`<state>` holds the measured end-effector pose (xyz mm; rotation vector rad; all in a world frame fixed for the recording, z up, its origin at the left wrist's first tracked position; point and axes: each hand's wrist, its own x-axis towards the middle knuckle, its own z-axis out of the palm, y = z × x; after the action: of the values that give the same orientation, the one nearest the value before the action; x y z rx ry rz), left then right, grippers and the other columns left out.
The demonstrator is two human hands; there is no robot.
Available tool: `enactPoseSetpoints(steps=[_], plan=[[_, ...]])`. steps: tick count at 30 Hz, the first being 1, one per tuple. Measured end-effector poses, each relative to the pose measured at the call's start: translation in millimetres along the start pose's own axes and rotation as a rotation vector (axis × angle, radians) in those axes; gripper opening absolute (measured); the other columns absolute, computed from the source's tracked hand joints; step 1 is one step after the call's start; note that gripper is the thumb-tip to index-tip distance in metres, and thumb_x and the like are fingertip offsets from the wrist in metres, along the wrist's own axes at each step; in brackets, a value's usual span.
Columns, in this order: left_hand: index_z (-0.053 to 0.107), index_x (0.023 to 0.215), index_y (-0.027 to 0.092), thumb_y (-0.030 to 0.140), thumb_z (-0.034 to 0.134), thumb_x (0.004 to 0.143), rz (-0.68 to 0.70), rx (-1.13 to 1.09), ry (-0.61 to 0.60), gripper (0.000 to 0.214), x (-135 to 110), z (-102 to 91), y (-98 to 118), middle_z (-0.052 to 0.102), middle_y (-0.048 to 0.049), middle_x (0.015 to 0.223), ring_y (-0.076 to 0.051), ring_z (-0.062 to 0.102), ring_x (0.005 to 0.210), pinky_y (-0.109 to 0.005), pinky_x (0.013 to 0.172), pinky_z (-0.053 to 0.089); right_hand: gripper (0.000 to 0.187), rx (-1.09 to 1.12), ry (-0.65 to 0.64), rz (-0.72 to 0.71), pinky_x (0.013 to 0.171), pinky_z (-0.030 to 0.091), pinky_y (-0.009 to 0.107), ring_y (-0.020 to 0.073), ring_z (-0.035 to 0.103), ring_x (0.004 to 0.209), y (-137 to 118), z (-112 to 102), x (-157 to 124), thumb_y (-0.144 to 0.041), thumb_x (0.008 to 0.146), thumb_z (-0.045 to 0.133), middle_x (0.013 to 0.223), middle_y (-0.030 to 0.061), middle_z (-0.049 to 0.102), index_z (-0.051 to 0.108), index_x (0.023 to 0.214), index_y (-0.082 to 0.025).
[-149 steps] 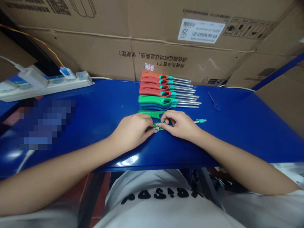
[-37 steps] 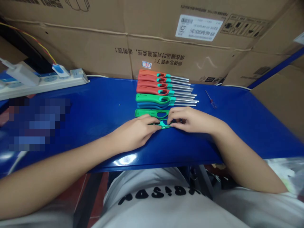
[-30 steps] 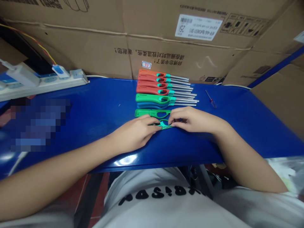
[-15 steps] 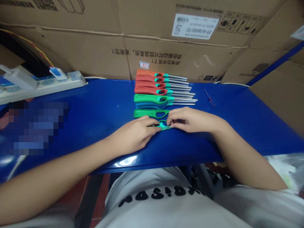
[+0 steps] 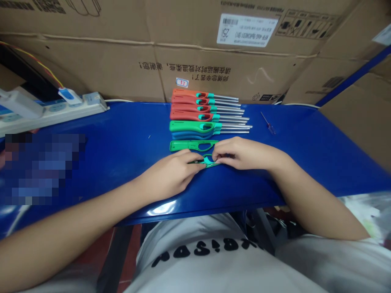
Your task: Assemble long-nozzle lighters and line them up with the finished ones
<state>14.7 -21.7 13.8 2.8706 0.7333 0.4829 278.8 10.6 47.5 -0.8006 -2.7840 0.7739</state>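
Observation:
Between my two hands lies a green lighter half-shell (image 5: 213,165) with a teal trigger (image 5: 208,160) set in it. My left hand (image 5: 180,171) is closed, thumb and fingers pinching the shell's left part. My right hand (image 5: 232,154) is closed at the shell's right end; any small part in its fingertips is hidden. Just beyond lies another green half-shell (image 5: 183,145), flat on the table. Past it, a row of assembled long-neck lighters shows a green lighter (image 5: 189,126), a blue lighter (image 5: 191,135) and several red or orange ones (image 5: 185,116), metal tubes pointing right.
The blue table (image 5: 122,134) ends at a cardboard wall (image 5: 116,73). A small screwdriver (image 5: 269,124) lies at the right, and a tiny pin (image 5: 149,137) left of the lighters. A power strip (image 5: 91,103) with plugs stands back left. A pixelated patch (image 5: 45,167) covers something at left.
The view has shifted slightly, moving the scene a little to the left. Both hands keep their places on the green half-shell, with hardly any finger movement visible.

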Motion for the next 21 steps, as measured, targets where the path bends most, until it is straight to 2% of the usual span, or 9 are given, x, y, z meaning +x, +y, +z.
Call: enactPoseSetpoints(steps=[21], plan=[[0.073,0.125,0.018,0.017,0.048,0.103,0.005,0.019,-0.009,0.034,0.8,-2.8,1.5,0.07,-0.0109,0.126,-0.026,0.066,0.11,-0.04,0.093,0.06,0.013,-0.005,0.014,0.015,0.078,0.045,0.028,0.0175,0.064,0.086,-1.1,1.1,1.7,-0.013,0.095,0.058,0.092,0.0048,0.071,0.069,0.093,-0.018]])
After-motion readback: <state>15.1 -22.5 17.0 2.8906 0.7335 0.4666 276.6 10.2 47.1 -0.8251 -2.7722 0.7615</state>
